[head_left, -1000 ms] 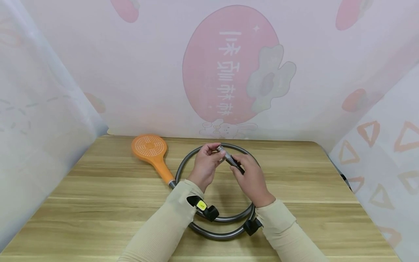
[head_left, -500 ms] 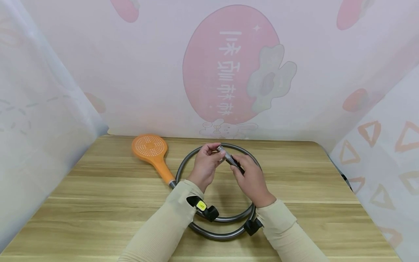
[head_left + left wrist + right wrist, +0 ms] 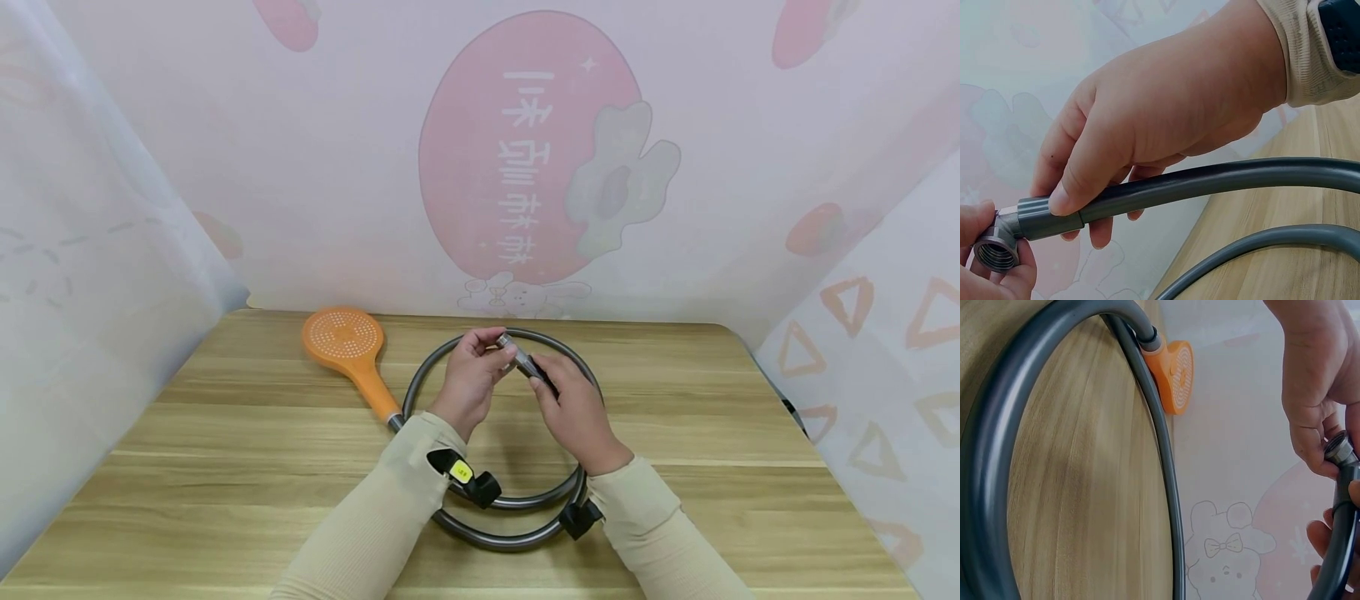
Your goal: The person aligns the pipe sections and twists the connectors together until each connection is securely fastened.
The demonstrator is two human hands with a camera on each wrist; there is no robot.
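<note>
My left hand (image 3: 468, 375) pinches a metal elbow fitting (image 3: 999, 240) at the end of a dark grey shower hose (image 3: 1241, 175). The fitting's threaded mouth shows in the left wrist view. My right hand (image 3: 577, 408) grips the hose right behind the fitting, around its dark collar (image 3: 1050, 217). In the right wrist view the left hand (image 3: 1319, 381) holds the fitting (image 3: 1339, 449) from above. Both hands are raised above the table. An orange shower head (image 3: 343, 337) lies at the hose's other end, its perforated face up, touched by neither hand.
The rest of the hose (image 3: 506, 542) lies in loops on the wooden table (image 3: 225, 467), under the forearms. A printed cloth (image 3: 360, 167) hangs behind the table's back edge. Black cameras (image 3: 486, 489) are strapped to both wrists. Something dark (image 3: 791, 412) shows beyond the right edge.
</note>
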